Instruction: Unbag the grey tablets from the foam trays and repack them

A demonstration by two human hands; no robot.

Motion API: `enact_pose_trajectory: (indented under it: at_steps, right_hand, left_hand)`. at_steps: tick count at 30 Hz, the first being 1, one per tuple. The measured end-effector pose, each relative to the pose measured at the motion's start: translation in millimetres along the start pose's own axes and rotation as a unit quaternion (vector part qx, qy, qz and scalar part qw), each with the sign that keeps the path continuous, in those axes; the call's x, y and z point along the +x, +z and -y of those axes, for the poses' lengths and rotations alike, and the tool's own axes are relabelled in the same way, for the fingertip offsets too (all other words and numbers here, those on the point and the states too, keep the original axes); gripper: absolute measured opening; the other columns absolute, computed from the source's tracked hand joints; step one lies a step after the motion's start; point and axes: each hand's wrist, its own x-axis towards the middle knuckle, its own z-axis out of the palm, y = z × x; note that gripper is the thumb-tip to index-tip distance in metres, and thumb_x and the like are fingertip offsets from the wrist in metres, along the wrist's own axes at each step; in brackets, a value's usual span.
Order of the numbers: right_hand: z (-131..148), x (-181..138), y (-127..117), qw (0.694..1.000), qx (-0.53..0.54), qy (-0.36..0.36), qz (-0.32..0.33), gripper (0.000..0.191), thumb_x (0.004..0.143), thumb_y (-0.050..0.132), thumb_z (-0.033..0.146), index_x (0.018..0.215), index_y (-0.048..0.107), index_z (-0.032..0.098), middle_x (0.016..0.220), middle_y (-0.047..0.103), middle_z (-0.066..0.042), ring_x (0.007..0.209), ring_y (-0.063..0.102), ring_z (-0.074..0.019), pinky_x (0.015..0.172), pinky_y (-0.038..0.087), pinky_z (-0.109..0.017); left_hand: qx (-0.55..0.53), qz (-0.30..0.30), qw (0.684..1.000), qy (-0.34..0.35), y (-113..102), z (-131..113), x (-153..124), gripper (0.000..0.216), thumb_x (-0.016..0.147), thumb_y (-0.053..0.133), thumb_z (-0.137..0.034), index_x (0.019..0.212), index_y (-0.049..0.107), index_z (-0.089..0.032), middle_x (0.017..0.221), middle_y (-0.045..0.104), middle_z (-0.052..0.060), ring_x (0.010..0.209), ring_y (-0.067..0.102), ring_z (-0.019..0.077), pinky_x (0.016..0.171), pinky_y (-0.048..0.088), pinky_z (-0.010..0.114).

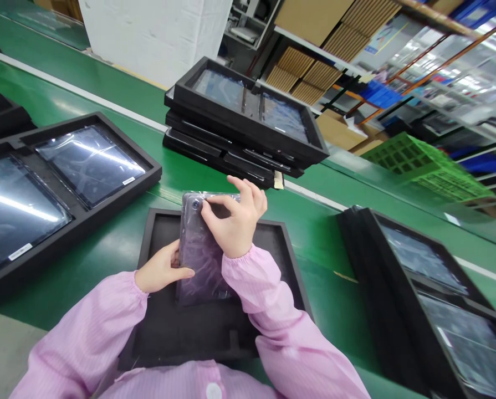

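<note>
A tablet [202, 260] in clear plastic wrap is held upright before me, its back with the round camera lens facing me. My left hand [164, 269] grips its left edge, the thumb lying across the back. Near the top, beside the lens, my right hand [237, 216] pinches with thumb and forefinger at the wrap; its other fingers are raised. Below the tablet lies a black foam tray [156, 338]. The tablet and my arms cover part of that tray.
On the left sits a black tray [85, 213] with two wrapped tablets. Stacked trays [248, 119] stand ahead, and another stack [368, 277] is at right. All rest on a green work surface [322, 260]. A green crate [426, 160] and shelves lie beyond.
</note>
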Motion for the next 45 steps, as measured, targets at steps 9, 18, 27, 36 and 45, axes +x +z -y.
enact_pose_trajectory:
  at_steps: [9,18,27,36,45]
  right_hand:
    - [-42.5,33.4,5.2,0.996,0.048,0.072,-0.039,0.017,0.081,0.056,0.028,0.096,0.056,0.020,0.104,0.064,-0.010,0.102,0.056,-0.0257,0.097,0.039,-0.044]
    - [-92.4,-66.0,-49.8,0.795,0.352,0.415,0.270,0.045,0.067,0.076,0.039,0.101,0.062,0.013,0.099,0.070,-0.013,0.092,0.066,-0.0243,0.090,0.051,-0.043]
    - [-59.2,-124.9,-84.7,0.706,0.456,0.476,0.259,0.050,0.063,0.080,0.051,0.092,0.066,0.013,0.090,0.072,-0.009,0.086,0.069,-0.0244,0.082,0.054,-0.037]
    - [-59.9,-106.6,-179.7,0.788,0.392,0.471,0.062,0.043,0.067,0.079,0.045,0.097,0.068,0.017,0.088,0.073,-0.008,0.079,0.070,-0.0242,0.076,0.055,-0.036]
    - [-78.6,-89.0,-235.1,0.913,-0.242,0.301,0.127,0.021,0.080,0.059,0.026,0.095,0.072,0.021,0.078,0.073,-0.007,0.072,0.069,-0.0282,0.063,0.050,-0.035]
  left_hand:
    - [0.023,-0.020,0.999,0.012,1.1,-0.8,-0.4,0.065,0.068,0.081,-0.024,0.125,0.050,-0.014,0.122,0.063,0.014,0.112,0.061,0.0293,0.100,0.047,0.043]
    - [0.080,-0.100,0.991,0.021,-1.3,-5.5,1.8,0.060,0.069,0.081,-0.035,0.119,0.055,-0.013,0.114,0.068,0.013,0.100,0.067,0.0268,0.089,0.053,0.036]
    - [0.123,-0.176,0.975,0.048,-5.0,-3.7,0.7,0.059,0.062,0.083,-0.046,0.105,0.063,-0.011,0.101,0.072,0.013,0.094,0.068,0.0277,0.083,0.054,0.033]
    - [0.077,-0.321,0.941,0.080,1.0,-18.0,-14.2,0.045,0.058,0.085,-0.040,0.088,0.067,-0.012,0.079,0.071,0.004,0.067,0.064,0.0188,0.059,0.050,0.025]
    - [0.001,-0.465,0.881,0.086,-0.3,-27.7,-22.4,0.038,0.053,0.084,-0.028,0.086,0.070,-0.014,0.075,0.069,0.000,0.062,0.062,0.0147,0.054,0.050,0.023]
